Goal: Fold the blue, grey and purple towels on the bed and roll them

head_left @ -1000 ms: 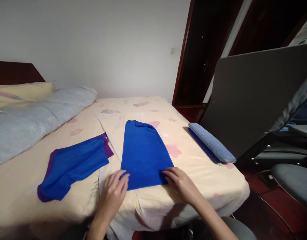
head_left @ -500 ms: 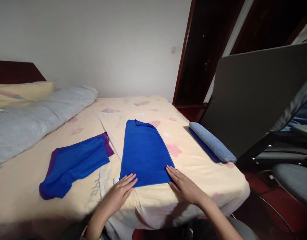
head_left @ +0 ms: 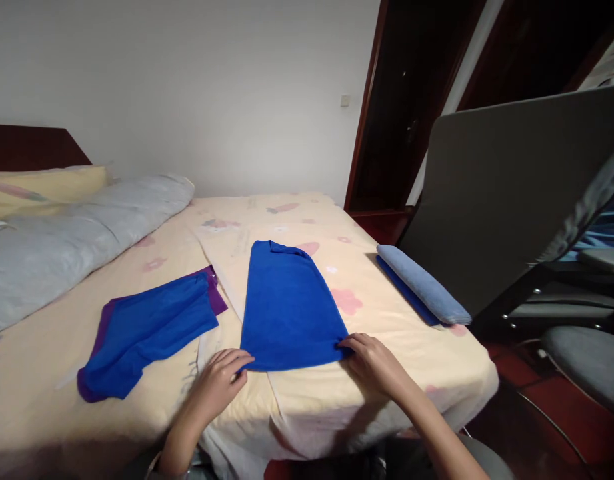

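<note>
A folded blue garment (head_left: pixel 289 307) lies flat on the bed (head_left: pixel 287 213), its wider edge towards me. At its near left corner, my left hand (head_left: pixel 224 380) pinches the cloth between thumb and fingers. My right hand (head_left: pixel 371 360) grips the near right corner in the same way, fingertips curled on the edge. To the left, another blue garment (head_left: pixel 157 327) rests over a purple one (head_left: pixel 103 325), both somewhat rumpled.
A folded light blue cloth (head_left: pixel 421 283) lies on darker blue fabric at the bed's right edge. A long grey bolster (head_left: pixel 87 233) and a yellow pillow (head_left: pixel 51 187) are at the left. A dark grey panel (head_left: pixel 507 200) and chair seat (head_left: pixel 587 363) stand at the right.
Both hands lay flat with fingers spread on the near corners. Now their fingers have closed on those corners, and my left hand has shifted slightly left.
</note>
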`<state>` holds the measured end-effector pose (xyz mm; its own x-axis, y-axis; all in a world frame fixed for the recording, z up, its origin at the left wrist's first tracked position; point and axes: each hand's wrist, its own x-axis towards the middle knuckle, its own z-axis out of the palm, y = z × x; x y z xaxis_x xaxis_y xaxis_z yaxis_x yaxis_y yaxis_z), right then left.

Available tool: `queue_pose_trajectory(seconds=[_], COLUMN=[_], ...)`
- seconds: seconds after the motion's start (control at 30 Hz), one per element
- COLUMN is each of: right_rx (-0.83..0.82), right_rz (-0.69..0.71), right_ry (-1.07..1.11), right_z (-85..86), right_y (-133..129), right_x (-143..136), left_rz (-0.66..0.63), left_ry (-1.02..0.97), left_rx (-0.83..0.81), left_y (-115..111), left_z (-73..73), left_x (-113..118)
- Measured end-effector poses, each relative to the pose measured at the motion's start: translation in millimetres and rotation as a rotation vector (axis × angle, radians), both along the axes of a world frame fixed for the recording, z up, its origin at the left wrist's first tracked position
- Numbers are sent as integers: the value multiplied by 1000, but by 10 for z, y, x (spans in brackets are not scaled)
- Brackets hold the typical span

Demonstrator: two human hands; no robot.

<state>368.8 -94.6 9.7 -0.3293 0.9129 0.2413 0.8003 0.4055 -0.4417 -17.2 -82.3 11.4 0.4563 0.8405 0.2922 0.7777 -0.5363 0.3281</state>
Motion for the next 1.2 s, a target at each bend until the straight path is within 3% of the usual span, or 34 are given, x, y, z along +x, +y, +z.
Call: queue_pose_trajectory(seconds=[0.13, 0.23, 0.33, 0.47, 0.57, 0.77, 1.07, 1.2], right_rx=[-109, -188, -205, -238, -307, -442, -521, -493], right_rz=[-92, -193, -315, -375, -383, -416, -399, -405], right_ry=[254, 413, 445, 416, 454, 698, 786, 817], right_z=[54, 2, -86, -131, -130, -173, -136, -30], right_y=[187, 419, 583, 610, 595, 637, 623, 571], right_x=[36, 27, 26, 60, 86, 76, -1, 8], left_rz=[132, 264, 386, 485, 490, 446, 400, 417], left_ry=[-120, -192, -230, -113, -131, -357, -654, -802], left_rx=[-120, -202, -218, -229, -239, -238, -304, -397], left_y=[154, 338, 479, 517, 501, 513, 643, 620], left_z=[17, 16, -2, -20, -24, -48, -244, -171], left_x=[-23, -5, 27, 73, 104, 126, 132, 151])
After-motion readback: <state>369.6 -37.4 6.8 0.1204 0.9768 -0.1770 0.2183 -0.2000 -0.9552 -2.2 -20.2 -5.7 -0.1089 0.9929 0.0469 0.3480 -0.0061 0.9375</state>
